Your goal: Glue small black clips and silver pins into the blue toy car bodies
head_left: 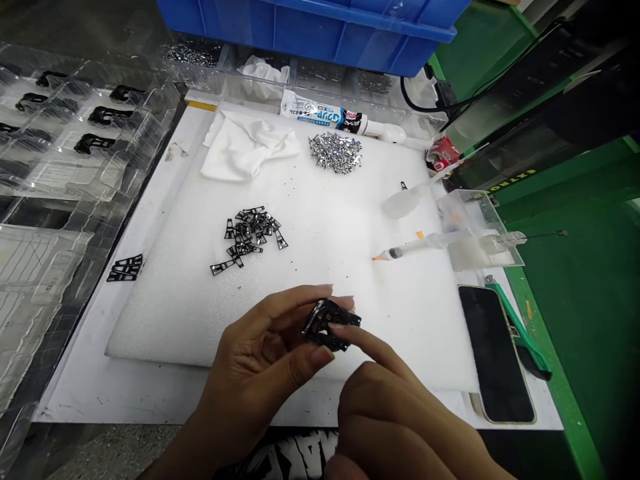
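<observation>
My left hand pinches a small black plastic part between thumb and fingers, just above the near edge of the white foam pad. My right hand comes in from the lower right, its index fingertip pressing on the same black part. A loose heap of small black flat pieces lies on the pad beyond my left hand. Farther back sits a pile of shiny metal bits.
A syringe with an orange tip rests against a clear box at right. A glue tube and a white cloth lie at the back. A dark phone sits at right, clear trays at left, a blue bin behind.
</observation>
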`<action>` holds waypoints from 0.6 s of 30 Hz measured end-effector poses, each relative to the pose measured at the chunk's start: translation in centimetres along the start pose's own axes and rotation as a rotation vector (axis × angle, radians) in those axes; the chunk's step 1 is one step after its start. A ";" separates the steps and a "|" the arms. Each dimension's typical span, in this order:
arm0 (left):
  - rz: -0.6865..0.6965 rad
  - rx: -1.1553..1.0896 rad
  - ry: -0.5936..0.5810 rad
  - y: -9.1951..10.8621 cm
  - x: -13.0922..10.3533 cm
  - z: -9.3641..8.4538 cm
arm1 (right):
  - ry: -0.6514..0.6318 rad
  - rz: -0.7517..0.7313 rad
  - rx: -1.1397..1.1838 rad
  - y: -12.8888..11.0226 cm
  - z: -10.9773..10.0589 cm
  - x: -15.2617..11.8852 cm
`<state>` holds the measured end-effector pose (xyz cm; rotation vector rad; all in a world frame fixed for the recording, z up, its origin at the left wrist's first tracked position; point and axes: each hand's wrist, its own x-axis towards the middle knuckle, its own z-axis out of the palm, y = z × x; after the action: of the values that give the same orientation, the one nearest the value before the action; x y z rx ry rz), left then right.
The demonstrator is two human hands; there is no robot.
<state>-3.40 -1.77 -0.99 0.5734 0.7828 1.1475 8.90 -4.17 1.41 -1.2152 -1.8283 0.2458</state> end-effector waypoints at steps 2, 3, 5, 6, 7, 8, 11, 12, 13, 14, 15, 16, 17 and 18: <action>0.005 0.006 0.000 0.0 0.0 0.1 | 0.026 0.025 0.007 -0.2 0.2 0.2; 0.008 0.014 -0.005 0.0 0.0 0.1 | 0.041 0.021 -0.008 -0.2 0.3 0.4; 0.017 0.040 -0.013 0.0 0.0 0.1 | 0.069 0.011 -0.040 -0.3 0.4 0.7; 0.022 0.053 -0.016 0.0 0.1 0.0 | 0.074 0.007 -0.047 -0.3 0.5 0.8; 0.023 0.067 -0.018 0.1 0.1 0.0 | 0.074 0.000 -0.057 -0.4 0.6 0.8; 0.020 0.079 -0.020 0.1 0.1 0.0 | 0.069 0.008 -0.081 -0.5 0.8 0.7; -0.005 0.118 -0.038 0.1 0.0 -0.1 | 0.049 0.069 -0.206 -1.0 1.3 0.3; -0.007 0.129 -0.034 0.0 0.0 -0.1 | 0.045 0.082 -0.245 -1.2 1.4 0.2; -0.001 0.137 -0.025 0.0 0.0 -0.1 | 0.042 0.093 -0.269 -1.3 1.4 0.2; 0.001 0.142 -0.019 -0.1 0.0 -0.2 | 0.033 0.095 -0.269 -1.4 1.3 0.3; 0.003 0.142 -0.015 -0.1 0.0 -0.2 | 0.023 0.083 -0.252 -1.4 1.1 0.4; 0.005 0.139 -0.020 -0.1 0.0 -0.2 | 0.017 0.074 -0.230 -1.2 0.9 0.5; 0.004 0.138 -0.031 -0.1 0.0 -0.2 | 0.017 0.054 -0.199 -1.0 0.6 0.7; 0.002 0.136 -0.042 -0.1 0.0 -0.2 | 0.017 0.022 -0.161 -0.6 0.3 0.8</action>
<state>-3.49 -1.81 -1.21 0.7094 0.8290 1.0860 8.22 -3.77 2.06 -1.3441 -1.8492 0.1012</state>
